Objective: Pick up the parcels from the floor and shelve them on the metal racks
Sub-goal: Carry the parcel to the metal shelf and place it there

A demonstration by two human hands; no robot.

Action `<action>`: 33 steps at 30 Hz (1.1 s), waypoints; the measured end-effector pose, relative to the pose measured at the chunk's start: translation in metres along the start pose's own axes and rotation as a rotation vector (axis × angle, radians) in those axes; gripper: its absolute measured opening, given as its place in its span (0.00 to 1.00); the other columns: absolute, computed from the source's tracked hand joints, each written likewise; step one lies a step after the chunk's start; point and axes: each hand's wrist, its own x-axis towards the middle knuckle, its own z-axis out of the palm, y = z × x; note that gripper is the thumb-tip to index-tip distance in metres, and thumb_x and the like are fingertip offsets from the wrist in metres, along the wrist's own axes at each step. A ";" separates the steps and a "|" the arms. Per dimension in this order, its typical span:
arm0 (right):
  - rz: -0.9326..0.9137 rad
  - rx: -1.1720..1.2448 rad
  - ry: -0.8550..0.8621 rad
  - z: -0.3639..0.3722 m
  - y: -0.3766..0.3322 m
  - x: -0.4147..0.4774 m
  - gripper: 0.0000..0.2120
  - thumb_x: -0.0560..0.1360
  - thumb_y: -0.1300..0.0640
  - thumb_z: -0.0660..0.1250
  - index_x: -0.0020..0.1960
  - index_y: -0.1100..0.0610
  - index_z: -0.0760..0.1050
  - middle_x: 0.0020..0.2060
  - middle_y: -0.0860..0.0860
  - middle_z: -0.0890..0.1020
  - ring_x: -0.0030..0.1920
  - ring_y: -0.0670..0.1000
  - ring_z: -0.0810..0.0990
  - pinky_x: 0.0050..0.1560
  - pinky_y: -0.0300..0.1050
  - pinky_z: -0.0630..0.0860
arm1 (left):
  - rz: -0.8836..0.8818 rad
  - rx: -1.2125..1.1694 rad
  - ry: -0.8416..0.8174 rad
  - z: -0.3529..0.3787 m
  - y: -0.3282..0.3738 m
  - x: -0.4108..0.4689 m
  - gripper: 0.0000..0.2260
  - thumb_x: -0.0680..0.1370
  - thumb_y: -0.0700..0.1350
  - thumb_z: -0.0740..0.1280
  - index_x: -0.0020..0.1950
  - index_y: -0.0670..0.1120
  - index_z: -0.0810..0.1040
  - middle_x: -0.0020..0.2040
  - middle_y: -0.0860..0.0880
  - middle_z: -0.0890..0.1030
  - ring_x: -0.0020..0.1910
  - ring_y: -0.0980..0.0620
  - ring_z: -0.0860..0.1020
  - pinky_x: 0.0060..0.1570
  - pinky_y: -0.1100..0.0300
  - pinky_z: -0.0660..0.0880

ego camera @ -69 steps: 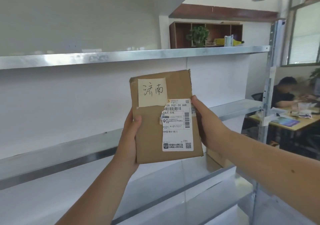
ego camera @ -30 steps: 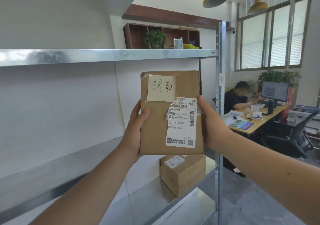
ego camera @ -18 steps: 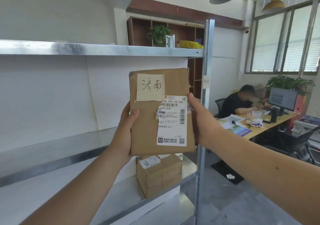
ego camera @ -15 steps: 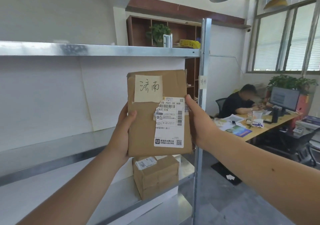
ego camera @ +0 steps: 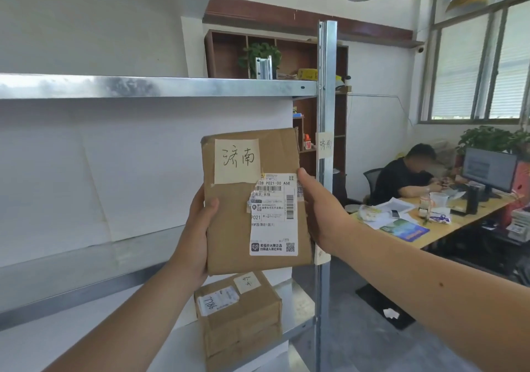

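The metal rack (ego camera: 160, 86) fills the left of the view, its shelves bare save for one taped box (ego camera: 239, 317) standing on a lower shelf by the upright post (ego camera: 325, 113). In front of the rack, held up in the air between the shelves and the camera, is the parcel (ego camera: 252, 199): a flat brown cardboard packet, upright, its printed shipping label (ego camera: 274, 214) and a handwritten note (ego camera: 236, 160) facing the wearer. A note (ego camera: 325, 145) with matching handwriting is stuck on the post just to its right, so this bay is likely the one meant for it

The left hand (ego camera: 198, 234) clasps the parcel's left edge, thumb on the front and fingers hidden behind. The right hand (ego camera: 318, 214) presses the right edge the same way. Both are closed on the parcel, one at each side

It looks light and fairly stiff, though the cardboard is creased at the top corner and could bend if squeezed hard. The paper face seems dry and not slippery. Holding the two long edges suits it; one hand under the bottom edge would steady it as it slides flat onto a shelf
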 end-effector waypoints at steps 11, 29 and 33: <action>0.070 0.011 -0.033 -0.058 -0.011 0.067 0.26 0.79 0.29 0.64 0.67 0.45 0.82 0.62 0.51 0.88 0.67 0.61 0.83 0.76 0.69 0.70 | 0.059 0.115 0.092 0.041 -0.033 0.051 0.35 0.71 0.62 0.74 0.77 0.66 0.68 0.70 0.55 0.82 0.64 0.48 0.84 0.50 0.46 0.85; 0.128 0.059 -0.346 -0.125 -0.007 0.103 0.30 0.77 0.31 0.67 0.70 0.47 0.83 0.65 0.52 0.87 0.70 0.59 0.82 0.76 0.67 0.71 | 0.115 0.109 0.280 0.113 -0.061 0.045 0.28 0.78 0.57 0.68 0.79 0.63 0.68 0.69 0.53 0.84 0.64 0.45 0.84 0.56 0.42 0.84; 0.114 0.067 -0.375 -0.128 0.000 0.109 0.38 0.66 0.29 0.72 0.71 0.47 0.83 0.66 0.52 0.87 0.71 0.59 0.81 0.75 0.67 0.72 | 0.105 0.130 0.276 0.112 -0.064 0.047 0.22 0.79 0.57 0.68 0.73 0.65 0.75 0.68 0.51 0.84 0.63 0.45 0.85 0.55 0.42 0.85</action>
